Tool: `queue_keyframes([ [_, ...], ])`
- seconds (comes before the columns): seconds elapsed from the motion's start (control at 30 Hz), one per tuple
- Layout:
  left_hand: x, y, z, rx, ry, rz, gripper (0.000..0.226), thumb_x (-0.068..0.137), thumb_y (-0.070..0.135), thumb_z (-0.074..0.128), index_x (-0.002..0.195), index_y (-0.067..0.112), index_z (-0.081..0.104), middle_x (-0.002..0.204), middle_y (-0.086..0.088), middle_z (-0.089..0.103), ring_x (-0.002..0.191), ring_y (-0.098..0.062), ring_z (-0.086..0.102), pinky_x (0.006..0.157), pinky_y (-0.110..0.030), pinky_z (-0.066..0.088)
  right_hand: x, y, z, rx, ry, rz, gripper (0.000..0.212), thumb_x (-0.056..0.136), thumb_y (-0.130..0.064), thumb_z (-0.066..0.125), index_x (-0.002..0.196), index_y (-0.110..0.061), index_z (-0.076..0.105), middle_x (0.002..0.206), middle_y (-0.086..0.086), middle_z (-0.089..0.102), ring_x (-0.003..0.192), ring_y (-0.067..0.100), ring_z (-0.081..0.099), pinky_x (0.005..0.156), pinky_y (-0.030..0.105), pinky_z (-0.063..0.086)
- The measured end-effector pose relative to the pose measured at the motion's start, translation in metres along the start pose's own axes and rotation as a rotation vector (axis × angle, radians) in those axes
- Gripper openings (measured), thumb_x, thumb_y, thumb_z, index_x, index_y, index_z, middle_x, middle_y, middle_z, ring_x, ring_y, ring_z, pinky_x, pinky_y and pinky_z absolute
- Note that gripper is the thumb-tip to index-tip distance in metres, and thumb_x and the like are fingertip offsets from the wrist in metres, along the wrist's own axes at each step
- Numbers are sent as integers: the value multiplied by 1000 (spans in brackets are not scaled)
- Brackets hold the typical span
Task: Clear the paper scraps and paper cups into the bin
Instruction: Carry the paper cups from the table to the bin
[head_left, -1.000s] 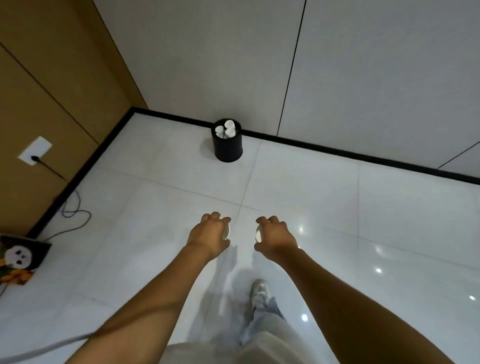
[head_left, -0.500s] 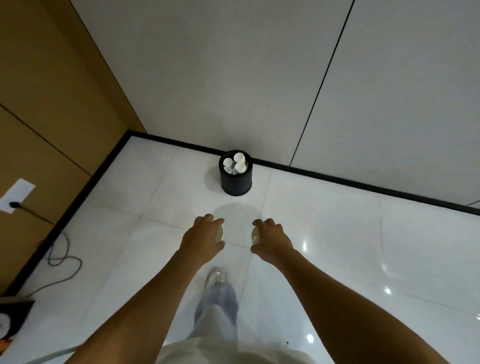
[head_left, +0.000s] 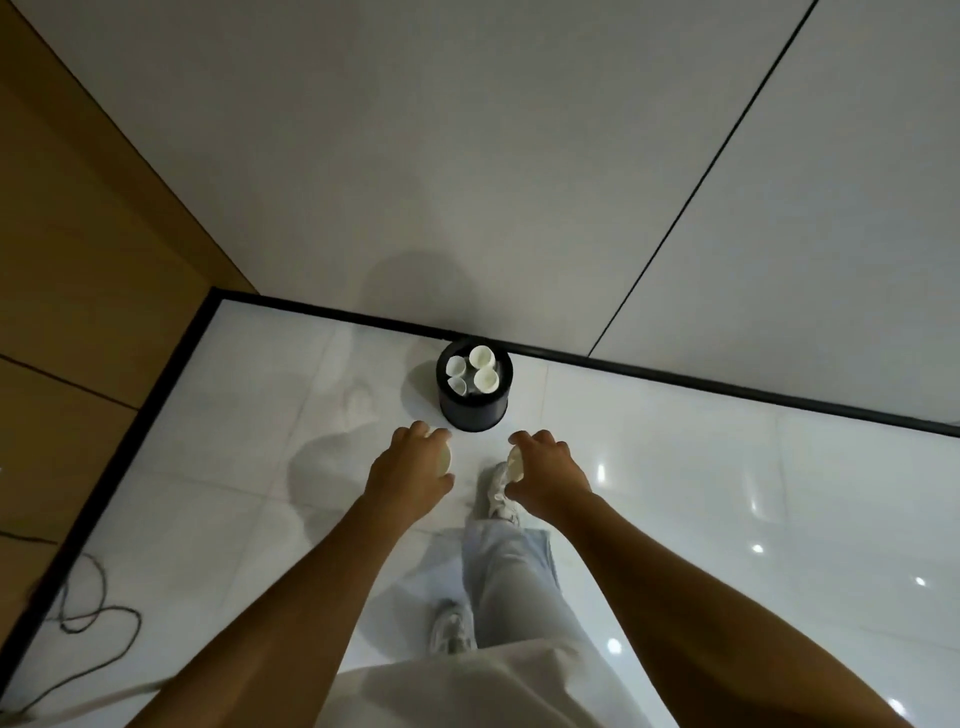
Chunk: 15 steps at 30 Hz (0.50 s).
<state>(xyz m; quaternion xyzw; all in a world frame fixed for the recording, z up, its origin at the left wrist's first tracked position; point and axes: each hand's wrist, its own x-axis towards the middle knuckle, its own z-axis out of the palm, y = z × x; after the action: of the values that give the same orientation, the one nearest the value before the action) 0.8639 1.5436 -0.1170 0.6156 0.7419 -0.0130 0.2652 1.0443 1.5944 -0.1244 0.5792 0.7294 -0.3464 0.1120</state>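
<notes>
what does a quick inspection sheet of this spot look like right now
surface: glossy white tiled floor, light spots reflected on it
job's things: black bin against the baseboard, four white paper cups standing in it; no paper scraps seen
clutter: nothing seen
grippers: left hand holds a pale cup; right hand holds another cup; both short of the bin
cables: dark cable looped on the floor at left
surroundings: grey panel wall ahead, brown wall at left, black baseboard
</notes>
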Motion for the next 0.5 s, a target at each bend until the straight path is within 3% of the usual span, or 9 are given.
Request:
queue_keyframes([
  [0.3,161,-6,-19,-67,-29,-60,57,90,38,59,140,23,37,141,-2,39,129,-21,37,92,-31,46,178,-6,-70,-40,-32,-39,70,80,-23,71,141,-22,38,135,6,44,123,28,42,94,40,49],
  [0.5,243,-19,-40,-27,-52,-50,52,89,35,60,135,21,41,140,-2,40,127,-23,37,92,-32,47,248,-11,-94,-19,-47,10,69,80,-22,71,140,-23,38,135,5,43,123,27,41,91,39,49],
])
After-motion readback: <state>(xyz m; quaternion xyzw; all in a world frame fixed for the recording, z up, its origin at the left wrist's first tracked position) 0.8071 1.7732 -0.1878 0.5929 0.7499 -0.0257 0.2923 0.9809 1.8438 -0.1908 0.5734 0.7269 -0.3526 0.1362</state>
